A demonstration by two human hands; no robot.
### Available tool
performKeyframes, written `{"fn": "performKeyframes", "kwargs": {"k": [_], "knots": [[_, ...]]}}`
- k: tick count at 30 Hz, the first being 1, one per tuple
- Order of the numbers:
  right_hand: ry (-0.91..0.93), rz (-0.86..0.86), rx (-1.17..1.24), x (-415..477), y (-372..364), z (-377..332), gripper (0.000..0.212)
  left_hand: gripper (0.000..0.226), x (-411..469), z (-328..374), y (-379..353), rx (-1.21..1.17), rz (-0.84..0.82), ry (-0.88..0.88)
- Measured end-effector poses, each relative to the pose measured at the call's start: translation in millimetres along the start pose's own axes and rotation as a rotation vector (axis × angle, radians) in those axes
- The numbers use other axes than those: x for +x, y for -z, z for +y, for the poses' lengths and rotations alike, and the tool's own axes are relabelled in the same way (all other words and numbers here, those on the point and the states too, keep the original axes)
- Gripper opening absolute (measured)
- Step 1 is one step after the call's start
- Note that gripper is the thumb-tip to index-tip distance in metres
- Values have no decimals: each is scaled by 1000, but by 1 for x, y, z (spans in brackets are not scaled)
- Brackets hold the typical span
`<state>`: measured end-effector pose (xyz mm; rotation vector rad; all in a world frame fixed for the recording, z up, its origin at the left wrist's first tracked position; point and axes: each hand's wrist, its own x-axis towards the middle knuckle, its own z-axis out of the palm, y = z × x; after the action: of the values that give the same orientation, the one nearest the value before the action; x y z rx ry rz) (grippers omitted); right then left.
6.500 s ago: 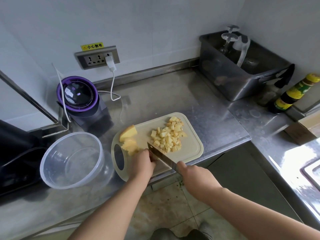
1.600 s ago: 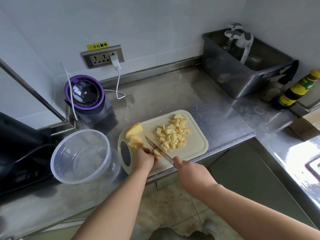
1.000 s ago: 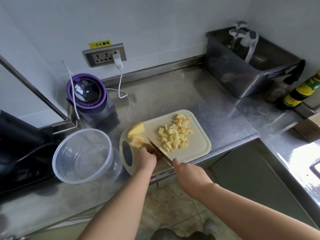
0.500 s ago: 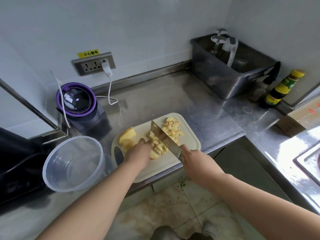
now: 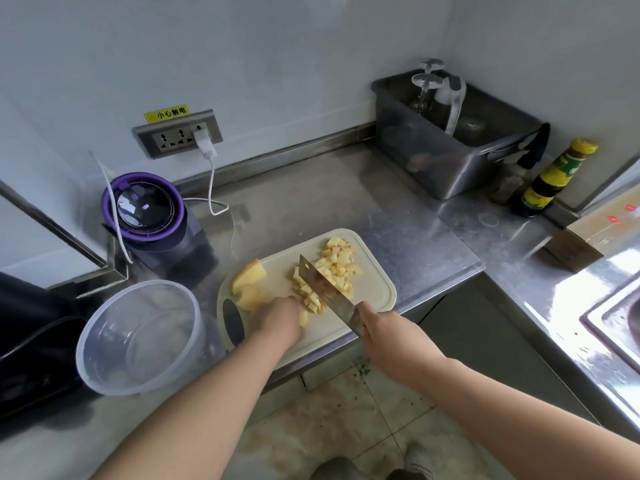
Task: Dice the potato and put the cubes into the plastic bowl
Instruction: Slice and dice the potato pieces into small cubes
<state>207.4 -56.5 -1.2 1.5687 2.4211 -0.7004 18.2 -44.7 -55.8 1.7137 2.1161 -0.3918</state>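
Far left there's a dark appliance chopped off by the frame, and I can't make out what it is. Right next to it the clear plastic bowl sits close to the front edge of the surface, just beside the handle end of the cutting board, with hardly any gap between the two. Behind the bowl a purple-lidded appliance and its cord crowd the back-left corner.

On the board, two big potato chunks sit at the left end and the cubes are piled toward the far right corner. The board's near edge runs right along the surface's front lip.

The left hand is knuckles-up at the near side of the pile. Its fingers are tucked under, so I can't tell if it's pinching anything; one yellow bit peeks out beside it. The right hand is wrapped around the knife handle, which is buried in the fist. The blade is tilted across the cubes and hides some of them.

The best open stretch is the bare steel behind and right of the board, up to the metal tub in the corner. Past that are a bottle, then a cardboard box and a sink, both cut off at the right edge.
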Motion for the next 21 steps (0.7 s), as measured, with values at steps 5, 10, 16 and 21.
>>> {"fn": "performKeyframes", "kwargs": {"k": [5, 10, 16, 21], "knots": [[43, -43, -33, 5, -8, -8, 20, 27, -16, -5, -19, -414, 89, 156], [61, -77, -123, 8, -22, -12, 32, 22, -21, -12, -29, -651, 110, 202], [32, -91, -96, 10, -31, -14, 38, 32, -22, -7, -28, -651, 177, 256], [33, -79, -92, 8, -29, -15, 41, 30, -24, -5, -28, -666, 216, 261]]}}
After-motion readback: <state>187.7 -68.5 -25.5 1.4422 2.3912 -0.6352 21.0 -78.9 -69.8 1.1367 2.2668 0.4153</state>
